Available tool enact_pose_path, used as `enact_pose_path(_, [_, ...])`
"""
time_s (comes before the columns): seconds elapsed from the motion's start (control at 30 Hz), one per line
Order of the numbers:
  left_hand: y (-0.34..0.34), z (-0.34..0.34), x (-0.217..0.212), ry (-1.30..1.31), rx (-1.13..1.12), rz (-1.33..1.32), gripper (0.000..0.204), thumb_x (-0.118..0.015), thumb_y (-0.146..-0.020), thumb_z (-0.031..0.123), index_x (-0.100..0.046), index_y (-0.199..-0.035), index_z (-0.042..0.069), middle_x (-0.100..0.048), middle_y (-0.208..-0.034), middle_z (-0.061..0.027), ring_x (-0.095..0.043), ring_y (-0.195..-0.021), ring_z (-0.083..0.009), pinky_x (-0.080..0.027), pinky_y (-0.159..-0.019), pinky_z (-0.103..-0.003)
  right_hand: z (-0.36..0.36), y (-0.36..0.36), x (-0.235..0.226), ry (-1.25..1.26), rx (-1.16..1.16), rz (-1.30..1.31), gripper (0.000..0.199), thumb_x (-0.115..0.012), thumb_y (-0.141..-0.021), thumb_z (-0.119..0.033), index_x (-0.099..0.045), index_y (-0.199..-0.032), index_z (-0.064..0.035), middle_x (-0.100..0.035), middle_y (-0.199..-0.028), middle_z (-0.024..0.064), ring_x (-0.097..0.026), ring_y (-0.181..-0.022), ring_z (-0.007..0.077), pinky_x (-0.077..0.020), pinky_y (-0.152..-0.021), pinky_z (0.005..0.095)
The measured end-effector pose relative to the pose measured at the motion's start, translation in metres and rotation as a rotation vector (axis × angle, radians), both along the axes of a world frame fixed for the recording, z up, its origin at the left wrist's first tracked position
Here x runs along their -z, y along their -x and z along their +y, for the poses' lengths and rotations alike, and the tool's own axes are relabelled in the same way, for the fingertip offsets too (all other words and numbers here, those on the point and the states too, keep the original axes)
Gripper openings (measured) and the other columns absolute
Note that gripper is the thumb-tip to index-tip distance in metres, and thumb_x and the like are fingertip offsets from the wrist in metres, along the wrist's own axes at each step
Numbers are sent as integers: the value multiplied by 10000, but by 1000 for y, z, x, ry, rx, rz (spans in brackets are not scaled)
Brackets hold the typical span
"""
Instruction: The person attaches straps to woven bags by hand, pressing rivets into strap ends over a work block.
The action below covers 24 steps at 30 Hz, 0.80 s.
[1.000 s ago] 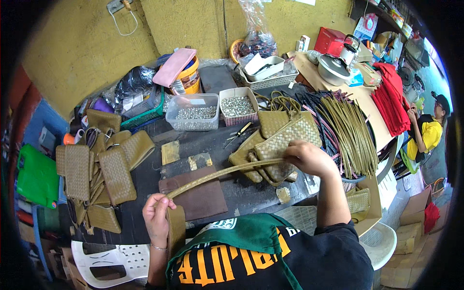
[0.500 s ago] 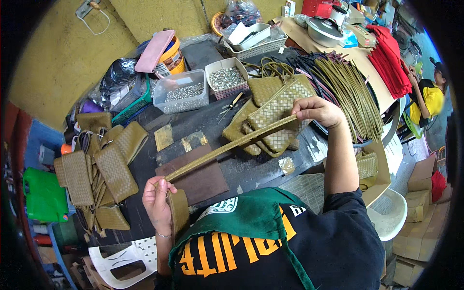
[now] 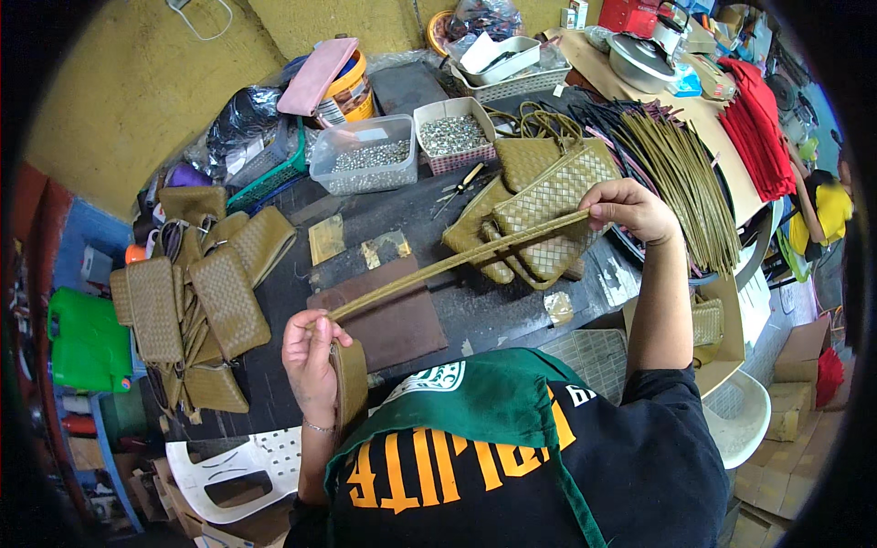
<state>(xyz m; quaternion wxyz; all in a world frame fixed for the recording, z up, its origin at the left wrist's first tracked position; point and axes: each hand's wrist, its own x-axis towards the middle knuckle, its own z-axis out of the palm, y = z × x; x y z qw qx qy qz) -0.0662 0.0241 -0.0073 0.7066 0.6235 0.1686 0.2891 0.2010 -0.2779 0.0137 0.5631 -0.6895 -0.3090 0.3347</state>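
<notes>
Olive woven strap (image 3: 457, 263) taut between left hand (image 3: 311, 356) and right hand (image 3: 630, 208)

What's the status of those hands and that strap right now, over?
Left hand and right hand pinch long olive woven leather strap taut. Olive woven pouches beneath. Nothing blocking.

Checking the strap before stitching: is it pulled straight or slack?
Straight: the olive strap runs taut between the left hand and right hand.

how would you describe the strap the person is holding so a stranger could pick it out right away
Start at the dark worktable strewn with olive woven pouches. Above its front edge, the left hand and the right hand pull one long olive woven strap taut on a diagonal. Unlike the loose straps fanned out on the right, it is single, raised and gripped at both ends.
</notes>
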Motion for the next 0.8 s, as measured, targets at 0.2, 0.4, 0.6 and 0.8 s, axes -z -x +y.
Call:
enact_pose_path(0.2, [6,0,7,-41,101,-44,60,-503,-785,1,-511,-844,-4,-536,-796,-75,-529,-666,-119,-431,-627,-230,-1,-5,17,-315,161,-17,158,-568,-694,42,-603,-846,16,-580,-793,38,-536,-701,101,-432,-652,204])
enact_pose_path(0.4, [4,-5,2,-127,111,-39,83,-514,-739,-74,-518,-800,-18,-528,-813,-78,-532,-684,-118,-446,-641,-231,6,-6,29,-533,311,62,174,-569,-667,71,-600,-830,18,-572,-843,49,-542,-740,110,-439,-665,204])
enact_pose_path(0.6, [3,-6,1,-103,100,-11,82,-510,-738,-79,-517,-792,-18,-524,-805,-75,-527,-683,-113,-453,-634,-228,8,-5,25,-505,327,26,169,-579,-664,54,-599,-828,20,-571,-821,41,-532,-705,103,-432,-652,202])
enact_pose_path(0.8, [2,-8,1,-95,88,-11,85,-510,-736,-81,-518,-792,-19,-525,-807,-76,-526,-679,-112,-457,-632,-228,7,-6,25,-499,328,16,174,-579,-654,53,-601,-823,17,-571,-809,33,-529,-701,99,-430,-651,201])
